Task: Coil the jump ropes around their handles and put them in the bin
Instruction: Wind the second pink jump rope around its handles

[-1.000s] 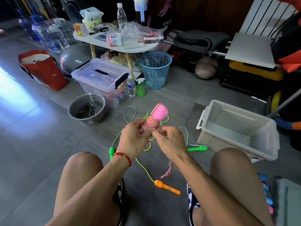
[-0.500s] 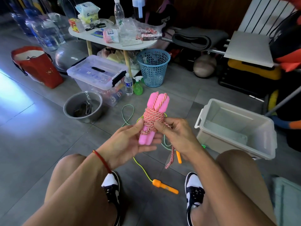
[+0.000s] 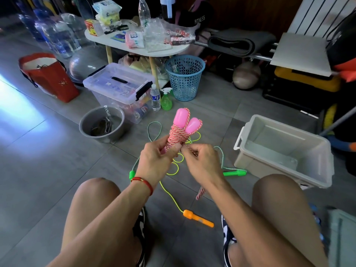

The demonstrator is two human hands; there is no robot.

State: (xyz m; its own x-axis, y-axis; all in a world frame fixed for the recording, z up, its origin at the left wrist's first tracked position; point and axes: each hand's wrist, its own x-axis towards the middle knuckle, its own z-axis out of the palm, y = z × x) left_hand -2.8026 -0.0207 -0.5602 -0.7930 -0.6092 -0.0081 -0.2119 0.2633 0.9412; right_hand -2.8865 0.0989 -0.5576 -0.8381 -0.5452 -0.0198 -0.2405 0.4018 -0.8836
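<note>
The left hand [image 3: 154,160] gripped the lower ends of the two glossy pink plastic handles [image 3: 185,122], held side by side and tilted up and away, apparently so the red-and-white twisted rope [image 3: 176,135] coiled around their middle could not slip off. The right hand [image 3: 202,162], just beside it, pinched the loose rope against the bottom of the coil; the short tail [image 3: 199,193] hung below the wrist, so the step in hand looked like tucking or tying off the last turn. The bundle was held above the grey tiled floor [image 3: 48,170], between the knees. The open grey plastic bin [image 3: 285,151] sat on the floor to the right with nothing visible inside, probably within an easy reach for dropping the bundle in. Two more ropes lay uncoiled on the floor beneath the hands: a teal cord with green handles [image 3: 234,173] and a yellow-green cord with an orange handle [image 3: 198,218], likely left for later.
</note>
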